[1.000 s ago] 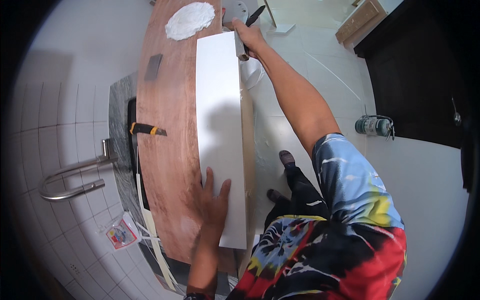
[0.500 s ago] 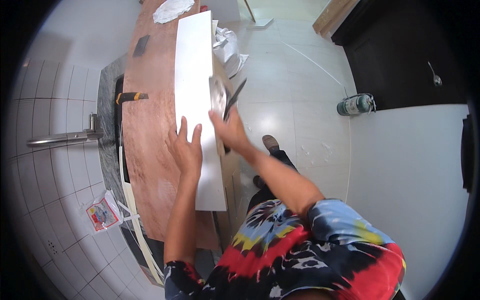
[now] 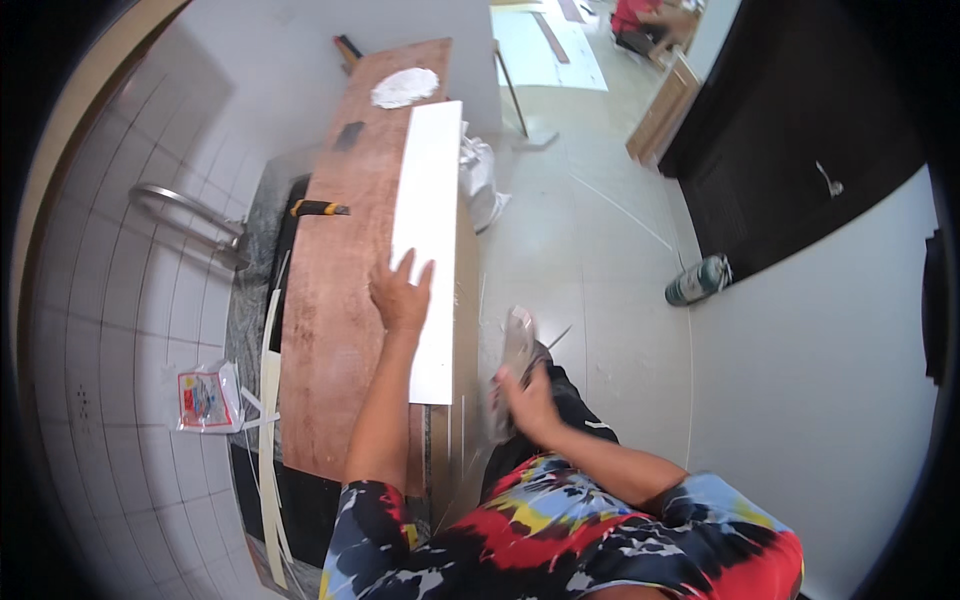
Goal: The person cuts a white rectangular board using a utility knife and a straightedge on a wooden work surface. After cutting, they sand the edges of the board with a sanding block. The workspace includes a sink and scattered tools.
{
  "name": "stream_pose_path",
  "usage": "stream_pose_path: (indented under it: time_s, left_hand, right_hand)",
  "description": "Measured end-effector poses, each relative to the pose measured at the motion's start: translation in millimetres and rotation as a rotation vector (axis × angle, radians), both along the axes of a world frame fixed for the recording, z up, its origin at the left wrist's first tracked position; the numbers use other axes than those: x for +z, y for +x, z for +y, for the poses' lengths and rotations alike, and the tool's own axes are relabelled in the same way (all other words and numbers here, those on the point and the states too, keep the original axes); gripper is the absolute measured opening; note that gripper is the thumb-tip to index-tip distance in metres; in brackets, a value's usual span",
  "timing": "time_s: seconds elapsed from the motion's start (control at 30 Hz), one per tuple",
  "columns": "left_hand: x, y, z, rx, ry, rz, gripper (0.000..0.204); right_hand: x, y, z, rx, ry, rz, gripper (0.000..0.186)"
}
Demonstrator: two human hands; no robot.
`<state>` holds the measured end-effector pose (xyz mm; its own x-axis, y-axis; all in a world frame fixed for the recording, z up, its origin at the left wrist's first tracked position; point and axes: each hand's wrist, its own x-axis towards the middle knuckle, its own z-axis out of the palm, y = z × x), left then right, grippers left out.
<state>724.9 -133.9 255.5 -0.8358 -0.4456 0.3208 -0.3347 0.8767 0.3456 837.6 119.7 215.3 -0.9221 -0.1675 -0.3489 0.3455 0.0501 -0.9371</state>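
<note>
My left hand (image 3: 400,295) lies with fingers spread on a long white board (image 3: 430,190), over its left edge. This board rests along the right side of a reddish-brown plywood sheet (image 3: 335,300). Away from the board's right edge, low over my legs, my right hand (image 3: 532,405) grips what looks like a hand plane (image 3: 518,340), blurred by motion. A thin dark piece juts from its side. On the plywood, left of the white board, lies a yellow-and-black utility knife (image 3: 318,208).
A whitish disc-shaped thing (image 3: 405,87) and a small dark block (image 3: 348,136) lie at the plywood's far end. To the left are a faucet (image 3: 190,205) and a plastic packet (image 3: 208,398). A green cylinder (image 3: 697,282) stands by the dark door (image 3: 800,150). Another person (image 3: 650,25) crouches far off.
My right hand has drawn the plane off the board's right edge, back and down toward my legs. My left hand stays on the board. The view has tilted up, showing more of the far floor.
</note>
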Motion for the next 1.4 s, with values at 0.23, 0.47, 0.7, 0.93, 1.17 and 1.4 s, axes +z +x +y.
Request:
stream_pose_path:
  time_s: [0.23, 0.47, 0.7, 0.93, 1.17, 1.4]
  left_hand:
    - [15.3, 5.6, 2.2, -0.322, -0.005, -0.121, 0.076]
    - [3.9, 4.5, -0.8, -0.349, -0.018, 0.000, 0.063]
    - [11.1, 2.4, -4.6, -0.041, -0.012, -0.091, 0.063]
    - [-4.4, 10.9, -1.1, 0.136, 0.188, 0.002, 0.046]
    - [0.5, 8.9, -0.3, 0.153, 0.144, -0.047, 0.047]
    - [6.1, -0.7, -4.1, 0.132, 0.086, -0.093, 0.052]
  right_hand:
    - [120.6, -222.5, -40.4, 0.448, 0.527, 0.766, 0.062]
    - [135.2, -343.2, -244.4, 0.832, 0.463, 1.040, 0.052]
    - [43.5, -423.7, -412.2, 0.944, 0.227, 1.101, 0.045]
    - [59.9, -549.4, -463.0, 0.458, 0.663, 1.071, 0.050]
    - [50.8, -556.7, -470.5, 0.730, 0.721, 0.886, 0.047]
    - [89.7, -585.5, -384.1, 0.843, 0.306, 0.745, 0.035]
